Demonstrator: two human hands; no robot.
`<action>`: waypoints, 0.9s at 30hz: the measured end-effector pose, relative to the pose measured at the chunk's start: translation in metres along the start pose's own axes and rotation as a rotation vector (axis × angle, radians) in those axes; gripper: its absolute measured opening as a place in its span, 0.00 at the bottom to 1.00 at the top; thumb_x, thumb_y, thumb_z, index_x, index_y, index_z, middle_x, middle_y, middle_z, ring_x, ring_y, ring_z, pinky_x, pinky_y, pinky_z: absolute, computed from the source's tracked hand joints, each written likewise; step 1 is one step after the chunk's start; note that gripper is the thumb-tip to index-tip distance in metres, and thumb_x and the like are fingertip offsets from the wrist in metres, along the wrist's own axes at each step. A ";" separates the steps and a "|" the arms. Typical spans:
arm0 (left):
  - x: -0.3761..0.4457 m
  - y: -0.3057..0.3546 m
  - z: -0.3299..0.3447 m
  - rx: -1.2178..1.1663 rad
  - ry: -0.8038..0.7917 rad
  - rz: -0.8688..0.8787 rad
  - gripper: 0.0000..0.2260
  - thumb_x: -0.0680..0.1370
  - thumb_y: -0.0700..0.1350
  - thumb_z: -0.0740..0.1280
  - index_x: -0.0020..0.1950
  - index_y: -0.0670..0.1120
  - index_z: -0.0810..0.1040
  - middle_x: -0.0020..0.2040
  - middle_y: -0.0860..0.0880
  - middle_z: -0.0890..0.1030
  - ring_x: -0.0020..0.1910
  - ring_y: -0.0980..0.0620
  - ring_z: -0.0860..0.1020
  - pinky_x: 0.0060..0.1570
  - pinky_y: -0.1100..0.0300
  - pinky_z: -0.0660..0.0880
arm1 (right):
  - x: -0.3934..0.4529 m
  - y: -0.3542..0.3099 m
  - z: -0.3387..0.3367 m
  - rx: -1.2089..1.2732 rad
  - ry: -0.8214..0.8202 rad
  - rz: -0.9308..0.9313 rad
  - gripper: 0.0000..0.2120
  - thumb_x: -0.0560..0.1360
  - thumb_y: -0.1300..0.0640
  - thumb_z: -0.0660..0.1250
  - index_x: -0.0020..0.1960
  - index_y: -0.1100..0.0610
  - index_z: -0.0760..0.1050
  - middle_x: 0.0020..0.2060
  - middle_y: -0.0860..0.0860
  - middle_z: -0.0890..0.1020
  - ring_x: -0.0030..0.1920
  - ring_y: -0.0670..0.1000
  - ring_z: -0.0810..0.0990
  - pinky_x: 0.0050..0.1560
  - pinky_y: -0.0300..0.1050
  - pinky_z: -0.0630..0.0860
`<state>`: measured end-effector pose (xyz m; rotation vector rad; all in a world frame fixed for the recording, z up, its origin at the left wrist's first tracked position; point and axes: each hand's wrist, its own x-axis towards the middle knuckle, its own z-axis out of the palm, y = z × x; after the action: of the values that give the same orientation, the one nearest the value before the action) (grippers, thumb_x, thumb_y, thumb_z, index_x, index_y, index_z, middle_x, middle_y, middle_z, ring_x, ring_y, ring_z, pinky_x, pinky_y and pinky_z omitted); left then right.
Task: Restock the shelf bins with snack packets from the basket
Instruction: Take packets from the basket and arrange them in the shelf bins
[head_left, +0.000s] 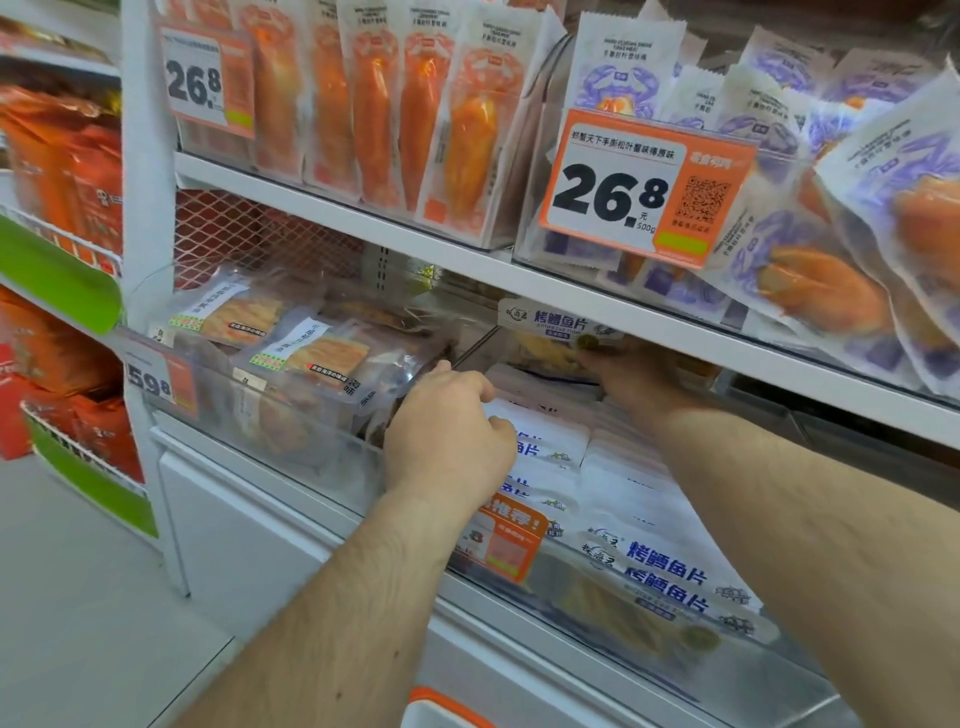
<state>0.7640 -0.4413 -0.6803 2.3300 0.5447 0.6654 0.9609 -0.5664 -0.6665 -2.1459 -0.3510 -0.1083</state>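
Note:
My right hand (631, 379) reaches under the upper shelf and holds a white-and-blue fish-slice packet (556, 332) upright at the back of a clear bin (623, 618). That bin holds several rows of the same white packets (660, 561). My left hand (449, 426) has its fingers curled over the tops of the packets at the bin's left side, beside the divider. An orange-rimmed white basket edge (447, 706) shows at the bottom of the view.
The bin to the left (270, 395) holds clear packets of dried fish. On the upper shelf (363, 223) stand orange crab-stick packets (374, 104) and purple ones (831, 218), some leaning out at the right. A 26.8 price tag (644, 187) hangs above my right hand.

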 end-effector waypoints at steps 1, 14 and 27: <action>-0.001 0.001 -0.001 0.004 -0.004 0.000 0.15 0.79 0.46 0.64 0.66 0.51 0.76 0.74 0.49 0.69 0.77 0.56 0.58 0.66 0.58 0.66 | -0.001 -0.001 -0.002 -0.023 -0.009 -0.004 0.20 0.74 0.44 0.72 0.61 0.53 0.76 0.54 0.53 0.82 0.52 0.56 0.81 0.59 0.51 0.77; -0.003 0.003 -0.004 -0.009 -0.015 -0.011 0.16 0.78 0.46 0.65 0.66 0.51 0.77 0.76 0.48 0.67 0.77 0.56 0.58 0.67 0.56 0.66 | -0.009 -0.002 -0.002 -0.280 0.006 -0.013 0.28 0.74 0.47 0.73 0.69 0.58 0.73 0.64 0.56 0.78 0.65 0.58 0.76 0.68 0.51 0.71; -0.003 0.002 -0.002 -0.028 -0.015 0.006 0.15 0.78 0.46 0.66 0.65 0.51 0.77 0.75 0.49 0.68 0.77 0.56 0.57 0.69 0.57 0.64 | 0.000 0.012 0.006 -0.300 0.030 0.147 0.44 0.59 0.28 0.72 0.65 0.55 0.75 0.61 0.54 0.81 0.58 0.59 0.79 0.62 0.57 0.75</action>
<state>0.7613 -0.4434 -0.6789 2.3098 0.5184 0.6538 0.9645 -0.5676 -0.6798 -2.4558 -0.1660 -0.1142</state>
